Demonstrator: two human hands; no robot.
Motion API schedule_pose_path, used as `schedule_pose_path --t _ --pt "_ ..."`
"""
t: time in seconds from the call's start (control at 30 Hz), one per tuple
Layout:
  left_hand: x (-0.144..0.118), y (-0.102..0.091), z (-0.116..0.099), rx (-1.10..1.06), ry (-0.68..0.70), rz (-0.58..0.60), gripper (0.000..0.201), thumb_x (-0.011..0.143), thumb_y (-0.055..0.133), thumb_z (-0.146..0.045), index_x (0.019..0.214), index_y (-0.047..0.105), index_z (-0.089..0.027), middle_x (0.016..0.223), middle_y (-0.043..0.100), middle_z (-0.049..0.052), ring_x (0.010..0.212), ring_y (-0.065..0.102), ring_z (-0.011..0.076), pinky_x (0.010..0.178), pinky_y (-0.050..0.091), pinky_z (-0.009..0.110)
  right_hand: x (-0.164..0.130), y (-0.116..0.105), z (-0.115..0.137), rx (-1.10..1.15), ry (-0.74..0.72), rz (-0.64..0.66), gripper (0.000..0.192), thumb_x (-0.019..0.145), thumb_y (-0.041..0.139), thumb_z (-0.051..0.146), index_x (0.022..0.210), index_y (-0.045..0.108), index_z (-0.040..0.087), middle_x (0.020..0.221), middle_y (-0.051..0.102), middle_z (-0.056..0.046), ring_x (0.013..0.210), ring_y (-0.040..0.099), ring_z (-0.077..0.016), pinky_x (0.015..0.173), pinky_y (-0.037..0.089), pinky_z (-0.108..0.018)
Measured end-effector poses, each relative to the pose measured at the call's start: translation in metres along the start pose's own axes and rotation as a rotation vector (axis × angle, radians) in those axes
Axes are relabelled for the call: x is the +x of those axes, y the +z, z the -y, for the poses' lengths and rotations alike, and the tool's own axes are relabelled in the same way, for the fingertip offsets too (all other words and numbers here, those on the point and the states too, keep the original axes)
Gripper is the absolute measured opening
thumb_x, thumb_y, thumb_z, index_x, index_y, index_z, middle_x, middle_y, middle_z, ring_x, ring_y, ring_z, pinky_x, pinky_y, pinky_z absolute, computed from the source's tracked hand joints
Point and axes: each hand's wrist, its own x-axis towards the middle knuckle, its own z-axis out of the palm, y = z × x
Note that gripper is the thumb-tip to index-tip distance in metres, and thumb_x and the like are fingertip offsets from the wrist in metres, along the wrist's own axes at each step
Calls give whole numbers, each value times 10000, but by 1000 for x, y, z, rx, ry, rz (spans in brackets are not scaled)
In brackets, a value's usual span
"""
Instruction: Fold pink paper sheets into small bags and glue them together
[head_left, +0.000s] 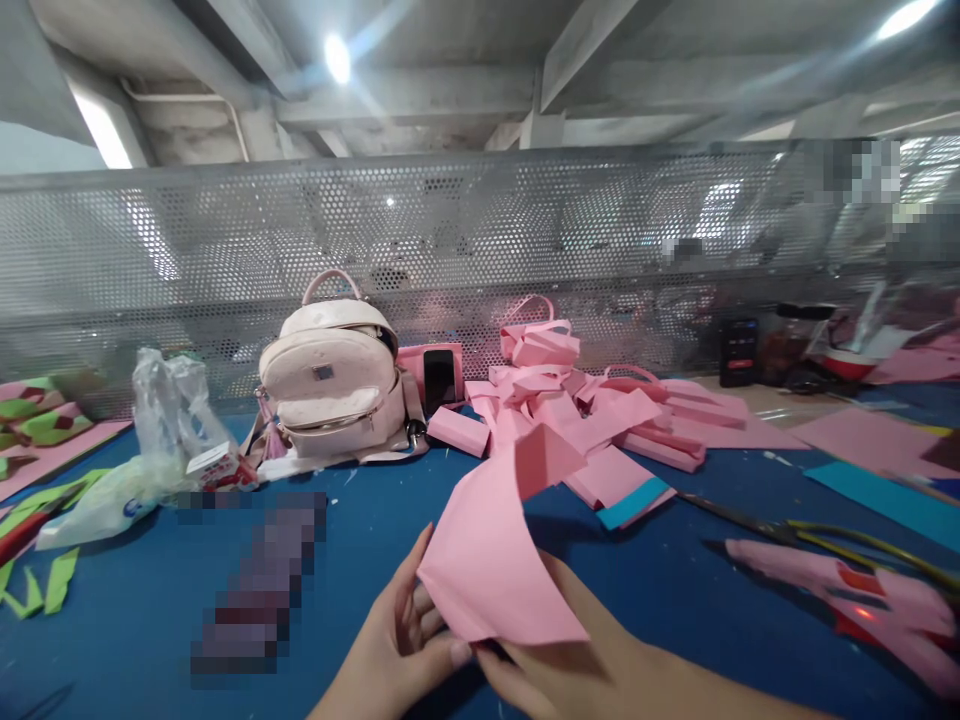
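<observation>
A folded piece of pink paper or thin foam (pixel 480 560) is raised above the blue table, its upper end bent over into a flap. My left hand (pixel 405 625) grips it at the lower left, with the thumb near the bottom edge and the fingers curled behind. From the lower right, my right hand (pixel 585 640) holds the same piece, partly hidden by it. Just beyond lies a heap of pink folded strips and pieces (pixel 555 400). A pink folded piece with a blue strip (pixel 637 500) rests in front of that heap.
To the right lie a pink glue gun (pixel 832 590) with a lit red light and yellow-handled scissors (pixel 795 530). A cream backpack (pixel 337 380), a plastic bag (pixel 150 480) and green scraps (pixel 60 580) are at left. A perforated metal screen (pixel 465 220) stands behind.
</observation>
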Motion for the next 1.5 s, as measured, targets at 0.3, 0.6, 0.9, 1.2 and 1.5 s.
schedule_pose_path --t 0.3,0.6,0.9,1.2,1.5 --pt "4 -3 -2 72 15 94 1087 784 817 -318 1566 64 -374 1491 476 140 1237 583 269 985 481 354 12 6 -8 244 55 159 170 933 555 272 1028 677 200 1181 672 -72 1104 560 -253 1000 402 -427" --pt "13 -15 -18 35 -118 -182 1077 744 817 -411 1553 122 -263 1060 691 74 934 661 191 854 492 307 13 -4 -3 259 4 191 395 950 551 314 1317 599 177 1290 662 -71 1207 518 -258 1056 365 -418" --pt "19 -18 -35 416 -85 -160 708 767 717 -524 1319 452 -170 786 621 -7 587 490 103 586 375 224 6 1 4 215 -47 193 464 935 556 433 1341 594 211 1367 612 -121 1213 577 -307 995 475 -442" --pt "23 -21 -48 597 18 -154 481 767 566 -243 1243 559 -171 899 719 42 762 632 194 649 449 255 5 -11 8 400 -17 -4 269 907 461 102 987 698 201 1101 727 -56 1007 635 -174 925 474 -292" --pt "18 -24 -53 891 -16 -201 473 715 533 -124 1181 527 -208 991 767 57 925 700 263 788 485 297 3 -2 8 366 56 162 442 914 444 161 1331 589 142 1342 633 -105 1131 630 -230 992 478 -330"
